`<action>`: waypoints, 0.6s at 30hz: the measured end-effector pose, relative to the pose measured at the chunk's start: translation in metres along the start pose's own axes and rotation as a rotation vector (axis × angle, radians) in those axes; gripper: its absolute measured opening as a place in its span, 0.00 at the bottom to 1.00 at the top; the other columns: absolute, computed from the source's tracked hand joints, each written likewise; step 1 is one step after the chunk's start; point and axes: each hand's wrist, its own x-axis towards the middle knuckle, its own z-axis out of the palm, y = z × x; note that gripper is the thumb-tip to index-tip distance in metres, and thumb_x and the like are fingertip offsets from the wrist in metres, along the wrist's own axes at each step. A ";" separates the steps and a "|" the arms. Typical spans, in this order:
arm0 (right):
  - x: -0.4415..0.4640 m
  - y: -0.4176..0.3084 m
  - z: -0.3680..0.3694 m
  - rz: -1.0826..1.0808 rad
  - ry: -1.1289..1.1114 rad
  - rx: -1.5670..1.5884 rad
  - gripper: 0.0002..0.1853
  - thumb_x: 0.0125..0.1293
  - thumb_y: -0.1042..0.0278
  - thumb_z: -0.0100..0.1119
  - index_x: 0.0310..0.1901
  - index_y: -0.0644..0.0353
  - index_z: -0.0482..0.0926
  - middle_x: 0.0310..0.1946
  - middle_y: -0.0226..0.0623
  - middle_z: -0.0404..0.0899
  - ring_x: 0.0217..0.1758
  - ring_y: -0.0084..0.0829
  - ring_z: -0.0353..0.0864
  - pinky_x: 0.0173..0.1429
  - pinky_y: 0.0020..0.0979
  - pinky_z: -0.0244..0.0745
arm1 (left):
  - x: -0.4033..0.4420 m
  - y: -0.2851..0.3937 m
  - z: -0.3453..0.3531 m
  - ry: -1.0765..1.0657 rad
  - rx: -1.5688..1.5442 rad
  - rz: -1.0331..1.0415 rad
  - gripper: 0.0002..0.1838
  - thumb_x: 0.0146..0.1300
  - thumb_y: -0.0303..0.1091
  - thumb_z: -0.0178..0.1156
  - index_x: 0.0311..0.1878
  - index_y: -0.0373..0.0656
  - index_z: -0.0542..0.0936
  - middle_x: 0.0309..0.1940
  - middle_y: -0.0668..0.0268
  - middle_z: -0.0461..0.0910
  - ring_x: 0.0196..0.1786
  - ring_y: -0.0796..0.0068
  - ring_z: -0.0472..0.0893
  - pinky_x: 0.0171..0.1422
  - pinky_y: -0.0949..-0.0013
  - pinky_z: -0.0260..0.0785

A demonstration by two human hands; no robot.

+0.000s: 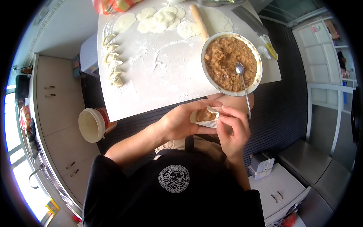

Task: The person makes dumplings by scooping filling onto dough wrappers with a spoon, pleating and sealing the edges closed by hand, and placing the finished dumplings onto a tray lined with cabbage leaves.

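Observation:
A dumpling [206, 116], its wrapper partly folded with brown filling showing, is held between my hands in front of my lap. My left hand [179, 119] cradles it from the left, fingers curled round the wrapper. My right hand [235, 126] pinches the wrapper's right edge with thumb and fingertips. Just beyond stands a white bowl [206, 72] of minced filling [227, 56], a metal spoon [244, 81] resting in it with the handle over the near rim. Folded dumplings [112, 62] lie in a column on the floured board's left side.
Flat round wrappers [160, 19] lie at the back of the white board [166, 83]. A wooden rolling pin [199, 22] rests beside them. At the right is a cleaver [250, 20] with a yellow handle. A white bucket [90, 125] stands on the floor at the left.

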 end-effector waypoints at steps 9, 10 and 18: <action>0.003 -0.008 -0.015 0.211 -0.130 0.150 0.14 0.54 0.86 0.65 0.44 0.65 0.81 0.43 0.40 0.79 0.36 0.28 0.83 0.39 0.26 0.80 | -0.005 0.007 0.014 0.112 0.085 0.018 0.21 0.76 0.38 0.42 0.63 0.36 0.70 0.59 0.58 0.73 0.63 0.62 0.75 0.72 0.53 0.68; 0.004 -0.009 -0.016 0.195 -0.143 0.161 0.15 0.54 0.87 0.65 0.45 0.65 0.80 0.43 0.40 0.79 0.36 0.28 0.83 0.40 0.26 0.80 | -0.005 0.007 0.014 0.107 0.076 0.024 0.21 0.76 0.38 0.42 0.64 0.36 0.70 0.60 0.58 0.72 0.63 0.62 0.75 0.72 0.53 0.68; 0.009 -0.018 -0.025 0.266 -0.174 0.181 0.16 0.56 0.86 0.64 0.47 0.66 0.81 0.45 0.39 0.79 0.35 0.28 0.83 0.41 0.26 0.80 | -0.008 0.008 0.019 0.103 0.017 0.034 0.21 0.75 0.36 0.40 0.64 0.35 0.69 0.61 0.54 0.71 0.63 0.60 0.75 0.72 0.52 0.68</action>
